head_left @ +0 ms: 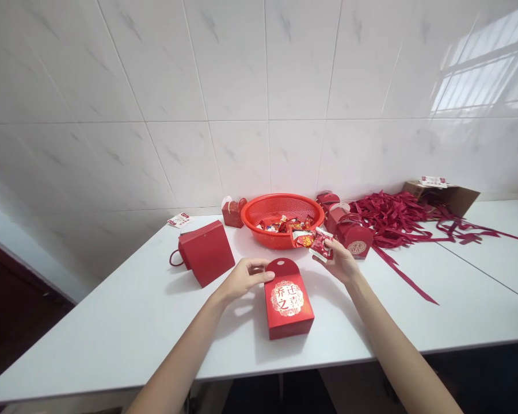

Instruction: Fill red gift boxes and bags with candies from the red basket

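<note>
A red gift box (290, 329) with gold lettering lies on the white table (147, 333), its rounded flap with a hole pointing away from me. My left hand (247, 278) grips the box's far left edge, thumb on top; its other fingertips are partly hidden. To the right of the flap, my right hand (342, 262) pinches several small wrapped snack packets (322, 244), red, white and yellow, just above the table. Behind them stands a red plastic basket (267, 202) with more wrapped sweets (285, 223) inside.
At left are a larger red box (209, 253) with a cord handle and a printed card (180, 219). Small finished-looking red boxes (357, 241) flank the basket. Dark red ribbons (388, 215) pile up beside an open cardboard box (461, 198). A tiled wall closes the back.
</note>
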`<action>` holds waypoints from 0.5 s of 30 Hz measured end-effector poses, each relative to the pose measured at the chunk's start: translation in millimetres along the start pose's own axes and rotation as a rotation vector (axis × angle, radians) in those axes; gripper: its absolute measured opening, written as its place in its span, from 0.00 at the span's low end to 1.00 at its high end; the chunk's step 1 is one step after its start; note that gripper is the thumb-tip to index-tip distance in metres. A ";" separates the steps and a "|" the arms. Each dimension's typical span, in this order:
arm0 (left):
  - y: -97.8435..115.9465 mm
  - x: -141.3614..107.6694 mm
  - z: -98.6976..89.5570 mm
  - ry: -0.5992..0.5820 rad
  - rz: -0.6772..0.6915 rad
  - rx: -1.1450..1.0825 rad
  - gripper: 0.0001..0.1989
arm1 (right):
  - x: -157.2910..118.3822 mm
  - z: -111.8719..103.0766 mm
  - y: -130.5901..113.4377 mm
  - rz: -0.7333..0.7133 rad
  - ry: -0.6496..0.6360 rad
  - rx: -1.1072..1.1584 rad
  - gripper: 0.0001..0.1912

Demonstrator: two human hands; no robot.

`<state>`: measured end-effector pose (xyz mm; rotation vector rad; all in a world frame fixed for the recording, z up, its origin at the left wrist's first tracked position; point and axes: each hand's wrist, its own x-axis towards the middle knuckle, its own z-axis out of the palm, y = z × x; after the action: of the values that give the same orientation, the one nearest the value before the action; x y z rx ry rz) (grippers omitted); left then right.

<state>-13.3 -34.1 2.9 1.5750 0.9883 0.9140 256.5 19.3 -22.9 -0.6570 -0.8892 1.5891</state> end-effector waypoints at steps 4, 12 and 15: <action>16.4 -6.2 4.8 0.022 0.341 0.216 0.07 | -1.3 -3.9 -2.5 -0.019 0.031 0.004 0.18; 10.2 -25.7 29.4 -0.054 0.623 0.610 0.16 | -35.1 28.3 -39.0 -0.092 -0.051 0.047 0.18; 8.3 -27.8 36.7 -0.062 0.635 0.663 0.17 | -52.1 54.6 -45.1 -0.005 -0.167 -0.060 0.20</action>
<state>11.1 -74.1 1.9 2.5549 0.7885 0.9963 248.0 -39.1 42.3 -0.5695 -1.0641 1.6351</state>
